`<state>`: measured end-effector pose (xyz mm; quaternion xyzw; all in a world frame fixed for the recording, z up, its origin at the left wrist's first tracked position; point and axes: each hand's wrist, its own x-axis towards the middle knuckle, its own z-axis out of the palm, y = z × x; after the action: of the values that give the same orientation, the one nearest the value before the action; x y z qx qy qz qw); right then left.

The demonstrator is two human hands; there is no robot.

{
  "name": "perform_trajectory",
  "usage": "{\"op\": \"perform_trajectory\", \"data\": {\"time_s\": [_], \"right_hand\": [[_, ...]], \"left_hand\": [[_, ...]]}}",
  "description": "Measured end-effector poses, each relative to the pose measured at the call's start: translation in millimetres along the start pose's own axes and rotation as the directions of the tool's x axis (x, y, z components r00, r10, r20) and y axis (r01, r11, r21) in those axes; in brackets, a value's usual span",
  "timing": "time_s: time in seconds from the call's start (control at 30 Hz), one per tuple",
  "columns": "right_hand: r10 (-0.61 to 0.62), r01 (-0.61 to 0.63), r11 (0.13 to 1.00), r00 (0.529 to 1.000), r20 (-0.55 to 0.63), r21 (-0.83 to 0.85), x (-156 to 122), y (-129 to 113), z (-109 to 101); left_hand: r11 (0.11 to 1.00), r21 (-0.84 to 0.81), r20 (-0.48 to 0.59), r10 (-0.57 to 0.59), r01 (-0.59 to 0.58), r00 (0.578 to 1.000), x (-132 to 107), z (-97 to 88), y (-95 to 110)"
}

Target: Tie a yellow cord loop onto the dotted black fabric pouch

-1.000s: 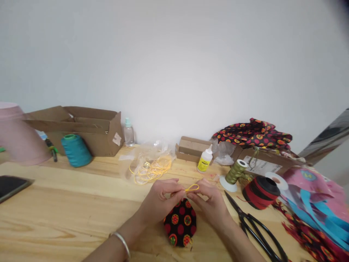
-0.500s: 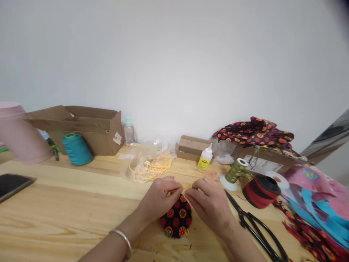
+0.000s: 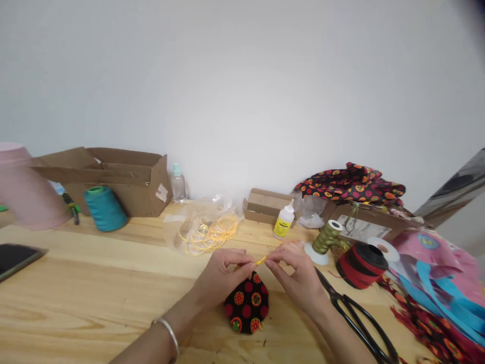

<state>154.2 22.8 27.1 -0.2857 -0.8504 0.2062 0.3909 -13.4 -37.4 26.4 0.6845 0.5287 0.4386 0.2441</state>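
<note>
Between my two hands runs a short length of yellow cord (image 3: pixel 261 261). My left hand (image 3: pixel 226 272) pinches one side of it, thumb against fingers. On the other side, my right hand (image 3: pixel 293 270) grips it between thumb and fingertips. Just below the hands is a small rounded pouch (image 3: pixel 247 306) of black fabric with red and orange flower prints. Its top edge is partly hidden by my left fingers, and a little yellow loop (image 3: pixel 261 326) shows at its lower right. Whether the cord joins the pouch I cannot tell.
Behind my hands lie a coil of yellow cord (image 3: pixel 223 230) and a glue bottle (image 3: pixel 284 220). Black scissors (image 3: pixel 358 316), an olive thread spool (image 3: pixel 328 236) and a red-and-black spool (image 3: pixel 359 267) are on the right. A teal thread cone (image 3: pixel 104 210) and a phone (image 3: pixel 18 259) sit left.
My right hand has turned a little, and more yellow cord now shows between the fingertips. The pouch has shifted slightly to the right and down.
</note>
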Motion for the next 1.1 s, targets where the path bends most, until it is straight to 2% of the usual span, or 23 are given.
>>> {"op": "perform_trajectory", "data": {"time_s": [0.23,0.5,0.7,0.87,1.1], "right_hand": [[0.136,-0.146,0.968,0.989,0.061,0.203,2,-4,3],[0.078,-0.119,0.944,0.987,0.143,0.307,2,-12,-3],[0.121,-0.151,0.945,0.985,0.121,0.29,2,-9,1],[0.185,-0.201,0.935,0.979,0.08,0.291,2,-5,5],[0.157,-0.178,0.932,0.983,0.089,0.317,-4,-3,14]], "left_hand": [[0.996,-0.093,0.232,0.013,0.009,0.973,-2,3.6,4],[0.997,-0.053,0.23,-0.034,0.047,0.973,-2,3.7,2],[0.999,-0.03,0.302,0.048,-0.041,0.952,-2,2.0,6],[0.988,-0.087,0.234,0.145,-0.127,0.961,-1,0.8,9],[0.985,-0.031,0.061,0.17,-0.169,0.983,-2,1.9,4]]}}
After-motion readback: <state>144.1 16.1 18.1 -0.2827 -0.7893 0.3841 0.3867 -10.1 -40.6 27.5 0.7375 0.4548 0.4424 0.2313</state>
